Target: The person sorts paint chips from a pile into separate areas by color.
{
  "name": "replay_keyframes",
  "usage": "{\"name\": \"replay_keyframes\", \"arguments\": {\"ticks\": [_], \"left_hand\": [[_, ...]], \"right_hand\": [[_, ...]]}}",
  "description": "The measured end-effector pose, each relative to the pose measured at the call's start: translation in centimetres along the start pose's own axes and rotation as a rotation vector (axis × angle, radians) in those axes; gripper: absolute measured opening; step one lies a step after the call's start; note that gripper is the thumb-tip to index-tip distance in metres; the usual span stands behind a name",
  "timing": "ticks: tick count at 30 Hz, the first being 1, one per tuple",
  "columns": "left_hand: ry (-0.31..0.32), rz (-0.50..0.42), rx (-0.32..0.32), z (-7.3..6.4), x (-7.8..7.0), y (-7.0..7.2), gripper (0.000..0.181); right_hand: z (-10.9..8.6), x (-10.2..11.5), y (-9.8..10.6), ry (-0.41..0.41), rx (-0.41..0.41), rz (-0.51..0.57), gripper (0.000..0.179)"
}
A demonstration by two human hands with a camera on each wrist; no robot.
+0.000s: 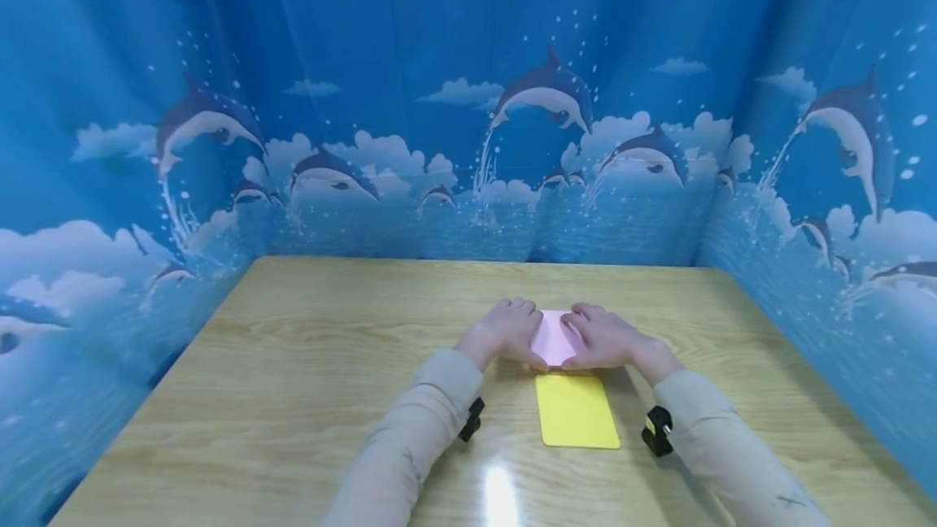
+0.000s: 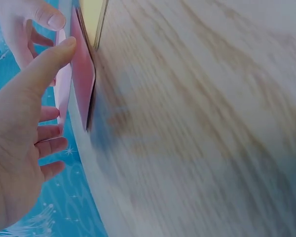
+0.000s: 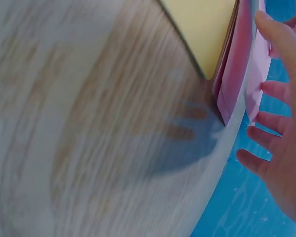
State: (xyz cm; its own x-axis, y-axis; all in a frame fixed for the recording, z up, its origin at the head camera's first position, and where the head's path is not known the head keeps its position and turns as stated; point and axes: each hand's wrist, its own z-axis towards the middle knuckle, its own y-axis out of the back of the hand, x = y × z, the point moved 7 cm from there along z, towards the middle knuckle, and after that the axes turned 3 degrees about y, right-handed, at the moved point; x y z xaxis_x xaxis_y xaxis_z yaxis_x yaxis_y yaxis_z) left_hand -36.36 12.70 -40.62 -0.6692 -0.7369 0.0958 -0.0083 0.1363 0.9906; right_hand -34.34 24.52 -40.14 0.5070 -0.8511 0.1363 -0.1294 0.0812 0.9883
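A light pink sheet is held between both hands, raised a little above a second pink piece that lies on the table. My left hand grips the sheet's left side, thumb at the near edge and fingers behind. Gripping the right side is my right hand, with its thumb likewise at the near edge. In both wrist views, a gap shows between the raised sheet and the pink piece under it. Just nearer than the hands lies a yellow rectangle with rounded corners, flat and untouched.
The pieces rest on a light wood-grain table. A blue curtain printed with dolphins and clouds rises along its back and sides. Black devices are strapped to both wrists over the sleeves.
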Motion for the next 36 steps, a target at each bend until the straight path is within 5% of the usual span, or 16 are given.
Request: {"name": "replay_keyframes", "arguments": {"ticks": [16, 26, 30, 36], "left_hand": [[0.026, -0.057, 0.054, 0.1, -0.2, -1.2, 0.084], [0.047, -0.103, 0.082, -0.1, -0.1, -1.3, 0.087], [0.049, -0.079, 0.046, -0.1, 0.0, -1.1, 0.091], [0.065, 0.050, -0.093, -0.3, 0.8, 0.1, 0.086]], "right_hand": [[0.8, -1.0, -1.9, -0.056, 0.084, 0.033, 0.094], [0.9, -1.4, -2.3, -0.023, 0.045, -0.009, 0.091], [0.5, -1.4, -2.3, -0.021, 0.028, -0.048, 0.093], [0.0, -1.2, -0.8, -0.002, -0.095, -0.114, 0.079]]}}
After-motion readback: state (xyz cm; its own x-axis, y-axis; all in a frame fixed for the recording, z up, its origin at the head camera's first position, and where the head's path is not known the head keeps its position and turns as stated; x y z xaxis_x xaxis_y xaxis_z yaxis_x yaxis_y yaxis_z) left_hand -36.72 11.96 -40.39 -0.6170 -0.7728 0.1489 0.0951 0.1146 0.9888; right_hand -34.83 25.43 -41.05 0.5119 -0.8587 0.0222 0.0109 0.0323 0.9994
